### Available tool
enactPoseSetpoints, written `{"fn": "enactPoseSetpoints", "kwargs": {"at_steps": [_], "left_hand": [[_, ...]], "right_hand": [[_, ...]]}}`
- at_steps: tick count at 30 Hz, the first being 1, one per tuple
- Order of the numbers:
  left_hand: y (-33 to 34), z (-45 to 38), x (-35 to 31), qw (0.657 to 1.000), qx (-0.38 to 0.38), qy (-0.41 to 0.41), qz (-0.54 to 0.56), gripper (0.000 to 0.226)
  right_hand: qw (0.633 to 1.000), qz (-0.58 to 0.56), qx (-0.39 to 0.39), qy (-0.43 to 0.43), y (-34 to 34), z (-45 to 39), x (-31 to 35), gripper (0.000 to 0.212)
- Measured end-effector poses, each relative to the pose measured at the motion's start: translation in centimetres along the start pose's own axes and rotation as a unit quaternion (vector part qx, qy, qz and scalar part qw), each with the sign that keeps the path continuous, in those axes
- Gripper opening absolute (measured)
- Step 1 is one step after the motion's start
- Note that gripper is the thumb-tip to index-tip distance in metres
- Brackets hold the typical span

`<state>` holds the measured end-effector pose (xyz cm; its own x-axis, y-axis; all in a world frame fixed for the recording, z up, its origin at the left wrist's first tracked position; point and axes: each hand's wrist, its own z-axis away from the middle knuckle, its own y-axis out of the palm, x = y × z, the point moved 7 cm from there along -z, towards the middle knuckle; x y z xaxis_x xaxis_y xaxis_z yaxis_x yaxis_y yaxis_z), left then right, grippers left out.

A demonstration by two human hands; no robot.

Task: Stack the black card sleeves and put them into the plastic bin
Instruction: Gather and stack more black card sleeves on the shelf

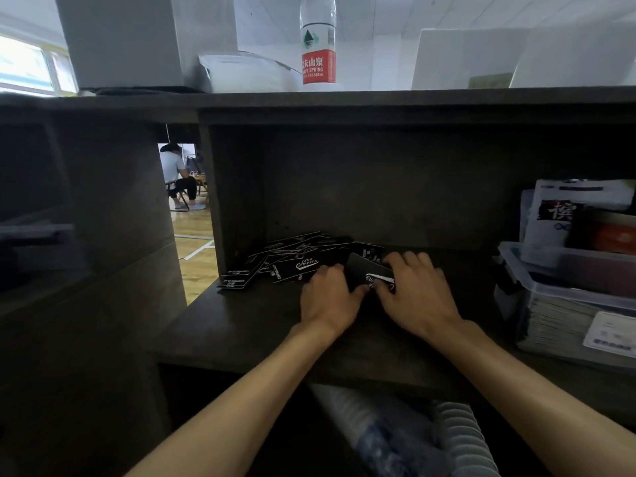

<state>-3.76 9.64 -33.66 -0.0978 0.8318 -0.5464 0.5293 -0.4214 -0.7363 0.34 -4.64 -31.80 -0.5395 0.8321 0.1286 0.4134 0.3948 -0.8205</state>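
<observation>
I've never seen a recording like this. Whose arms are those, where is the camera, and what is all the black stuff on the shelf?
There is no machine here: the arms belong to a person, and the single camera sits on that person's head, looking forward and down. That is why both arms reach in from the bottom.

On the dark desk shelf lies a loose heap of black card sleeves with white print. The left hand and right hand together hold a small stack of sleeves, thumbs at its near edge.

At the right stands the clear plastic bin, already holding packets. A water bottle stands on the top shelf.
</observation>
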Motion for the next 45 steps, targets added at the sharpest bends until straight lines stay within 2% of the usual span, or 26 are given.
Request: {"fn": "enactPoseSetpoints", "kwargs": {"at_steps": [4,5,7,9,11,13,15,18,20,23,25,27,31,34,38,41,45], "left_hand": [[-0.5,0.3,1.0,0.996,0.054,0.054,-0.054,0.026],[-1.1,0.3,1.8,0.996,0.044,0.064,-0.052,0.024],[-3.6,-0.6,4.2,0.996,-0.026,0.058,-0.066,0.025],[-5.9,-1.8,7.1,0.984,-0.073,0.026,-0.159,0.038],[-7.0,-2.8,10.4,0.963,-0.034,-0.035,-0.264,0.052],[-7.0,-2.9,12.1,0.957,0.016,-0.073,-0.279,0.046],[-6.5,-2.3,12.0,0.958,0.033,-0.057,-0.280,0.037],[-5.8,-0.1,9.8,0.953,0.035,0.005,-0.299,0.043],[-5.3,1.3,8.5,0.955,0.052,0.041,-0.290,0.046],[-5.9,2.3,7.6,0.973,0.101,0.064,-0.197,0.042],[-6.3,2.4,7.7,0.976,0.141,0.063,-0.155,0.054],[-6.1,3.1,8.3,0.967,0.191,0.061,-0.157,0.074],[-5.3,6.7,7.4,0.961,0.218,0.135,-0.100,0.087],[-5.6,9.4,5.0,0.949,0.219,0.217,-0.065,0.076],[-6.0,12.1,1.4,0.925,0.154,0.341,-0.068,0.041],[-5.7,13.2,-0.3,0.911,0.124,0.390,-0.048,0.028],[-6.5,11.7,-1.3,0.909,0.037,0.413,-0.030,0.016]], "right_hand": [[0.999,0.027,0.041,-0.022,1.5,0.8,0.0,0.048],[0.998,0.024,0.046,-0.023,1.7,1.0,-0.2,0.048],[0.999,0.017,0.038,-0.030,1.6,1.2,-0.2,0.045],[0.999,0.011,0.023,-0.031,1.4,1.4,0.1,0.043],[0.999,0.006,0.014,-0.029,1.4,1.5,0.3,0.042],[1.000,0.002,0.011,-0.027,1.4,1.6,0.2,0.042],[1.000,-0.001,0.012,-0.025,1.3,1.6,0.2,0.041],[1.000,-0.001,0.008,-0.030,1.3,1.6,0.3,0.040],[1.000,-0.004,0.006,-0.027,1.2,1.7,0.2,0.040],[1.000,-0.007,0.007,-0.027,1.1,1.7,0.3,0.039],[1.000,-0.009,0.008,-0.025,1.1,1.7,0.3,0.039],[1.000,-0.010,0.007,-0.025,1.0,1.7,0.3,0.039],[1.000,-0.015,0.006,-0.024,1.0,1.8,0.3,0.040],[0.999,-0.021,0.004,-0.027,1.0,1.7,0.3,0.041],[0.999,-0.034,0.000,-0.022,0.8,1.7,0.1,0.043],[0.999,-0.038,-0.004,-0.022,0.8,1.7,0.1,0.043],[0.999,-0.040,0.000,-0.019,0.9,1.5,0.0,0.044]]}}
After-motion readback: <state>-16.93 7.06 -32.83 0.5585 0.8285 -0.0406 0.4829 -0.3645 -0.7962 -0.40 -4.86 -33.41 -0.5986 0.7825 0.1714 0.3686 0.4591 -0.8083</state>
